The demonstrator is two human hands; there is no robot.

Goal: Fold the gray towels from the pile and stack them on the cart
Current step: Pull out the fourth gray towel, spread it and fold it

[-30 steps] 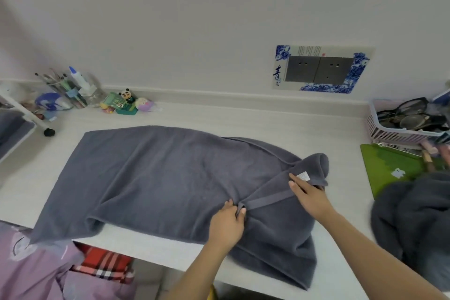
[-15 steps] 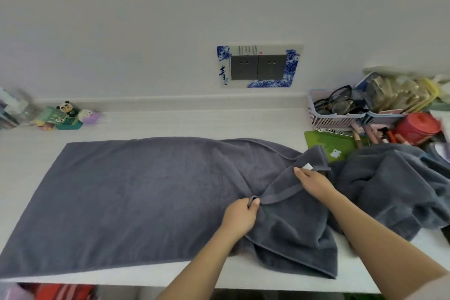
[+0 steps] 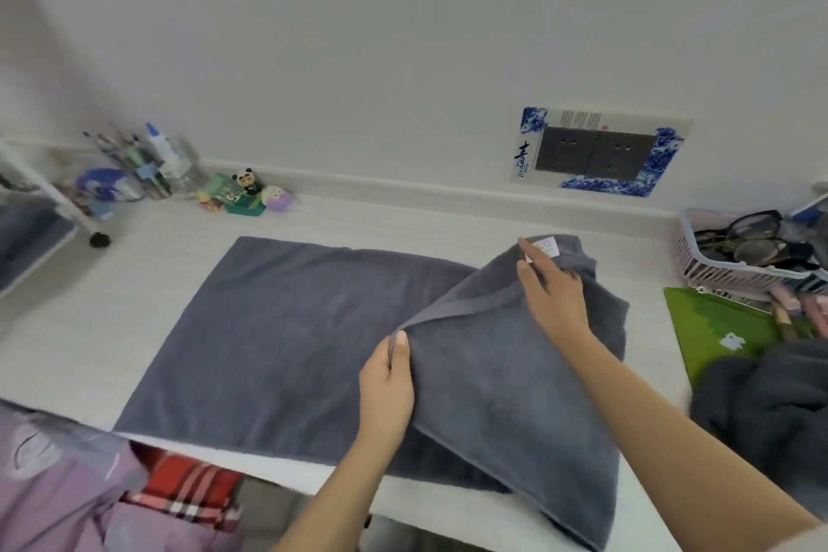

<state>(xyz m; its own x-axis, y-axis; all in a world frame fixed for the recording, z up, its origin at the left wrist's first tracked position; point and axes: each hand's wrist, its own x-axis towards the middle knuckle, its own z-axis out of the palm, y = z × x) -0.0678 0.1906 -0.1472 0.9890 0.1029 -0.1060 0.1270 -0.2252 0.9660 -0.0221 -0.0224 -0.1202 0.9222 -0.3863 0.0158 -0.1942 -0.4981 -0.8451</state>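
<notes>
A gray towel (image 3: pixel 286 327) lies spread on the white table (image 3: pixel 134 282), its right part lifted and folded over toward the left. My left hand (image 3: pixel 387 381) pinches the near corner of the folded hem. My right hand (image 3: pixel 553 287) grips the far corner beside the white label (image 3: pixel 544 247). The pile of gray towels (image 3: pixel 761 408) sits at the right edge, partly cut off. The white cart (image 3: pixel 27 233) stands at the far left with a gray towel on its shelf.
A pink basket (image 3: pixel 699 264) with glasses and a green mat (image 3: pixel 726 327) sit at the right. Small toys (image 3: pixel 246 193) and a pen holder (image 3: pixel 134 166) stand along the back wall. Purple and red plaid fabric (image 3: pixel 134 497) lies below the table's front edge.
Both hands have lifted the towel's right end and carried it up and leftward over the spread part. The view has swung back to the left.
</notes>
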